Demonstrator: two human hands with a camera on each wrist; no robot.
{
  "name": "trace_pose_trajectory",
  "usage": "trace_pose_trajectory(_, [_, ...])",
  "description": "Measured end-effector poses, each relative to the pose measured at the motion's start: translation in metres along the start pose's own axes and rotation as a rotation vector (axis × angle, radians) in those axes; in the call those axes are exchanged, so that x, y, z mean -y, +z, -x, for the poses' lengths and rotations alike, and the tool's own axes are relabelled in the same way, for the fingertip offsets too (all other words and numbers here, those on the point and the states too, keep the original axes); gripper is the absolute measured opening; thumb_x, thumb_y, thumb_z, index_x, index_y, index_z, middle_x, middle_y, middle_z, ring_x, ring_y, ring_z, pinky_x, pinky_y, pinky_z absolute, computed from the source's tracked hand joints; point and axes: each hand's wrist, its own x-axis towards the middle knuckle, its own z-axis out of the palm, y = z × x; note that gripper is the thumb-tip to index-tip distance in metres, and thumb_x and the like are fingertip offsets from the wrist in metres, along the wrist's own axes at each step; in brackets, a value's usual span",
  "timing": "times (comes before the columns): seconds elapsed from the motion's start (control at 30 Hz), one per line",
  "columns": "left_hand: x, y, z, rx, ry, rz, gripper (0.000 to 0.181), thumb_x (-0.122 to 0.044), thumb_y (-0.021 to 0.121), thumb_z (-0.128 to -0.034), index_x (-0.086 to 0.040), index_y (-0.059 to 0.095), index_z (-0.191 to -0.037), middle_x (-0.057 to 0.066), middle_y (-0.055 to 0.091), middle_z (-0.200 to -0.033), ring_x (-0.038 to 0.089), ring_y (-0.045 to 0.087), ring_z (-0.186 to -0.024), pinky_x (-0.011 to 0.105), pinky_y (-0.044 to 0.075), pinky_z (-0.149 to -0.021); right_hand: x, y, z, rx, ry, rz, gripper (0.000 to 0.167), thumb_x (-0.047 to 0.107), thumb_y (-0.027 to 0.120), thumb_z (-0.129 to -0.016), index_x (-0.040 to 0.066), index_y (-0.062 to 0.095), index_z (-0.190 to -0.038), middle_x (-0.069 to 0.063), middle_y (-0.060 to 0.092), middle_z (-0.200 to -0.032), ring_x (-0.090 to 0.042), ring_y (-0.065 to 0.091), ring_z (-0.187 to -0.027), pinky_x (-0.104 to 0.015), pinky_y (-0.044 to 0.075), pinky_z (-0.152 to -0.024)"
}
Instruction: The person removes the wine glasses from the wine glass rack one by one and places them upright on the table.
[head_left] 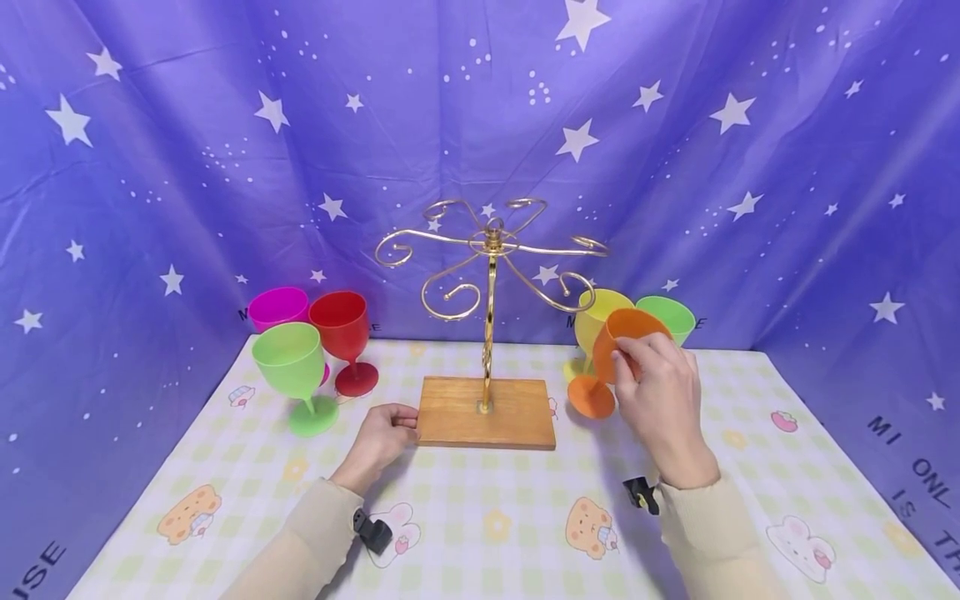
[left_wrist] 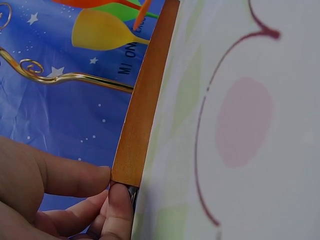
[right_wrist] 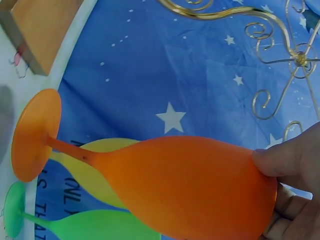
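Observation:
A gold wire stand with several curled arms rises from a rectangular wooden base. My left hand grips the base's left edge near the front corner; in the left wrist view its thumb and fingertips meet at that corner. To the right of the stand, my right hand pinches an orange plastic goblet by its rim. The goblet tilts a little, bowl up; whether its foot touches the table cannot be told. Close behind it are a yellow goblet and a green goblet, both partly hidden.
On the left stand a magenta goblet, a red goblet and a light green goblet, close together. A checked cloth with cartoon prints covers the table. Purple starry curtain hangs behind and at both sides.

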Motion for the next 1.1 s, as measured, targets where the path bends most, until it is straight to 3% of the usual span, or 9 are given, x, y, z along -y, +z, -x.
trace_pose_trajectory(1.1, [0.001, 0.0, -0.001, -0.007, -0.009, 0.005, 0.026, 0.012, 0.061, -0.0747, 0.008, 0.064, -0.1, 0.013, 0.062, -0.088, 0.019, 0.057, -0.077, 0.024, 0.048, -0.063, -0.034, 0.011, 0.012, 0.076, 0.038, 0.114, 0.015, 0.0, 0.068, -0.078, -0.002, 0.073, -0.092, -0.015, 0.059, -0.078, -0.035, 0.053, -0.073, -0.049, 0.034, -0.075])
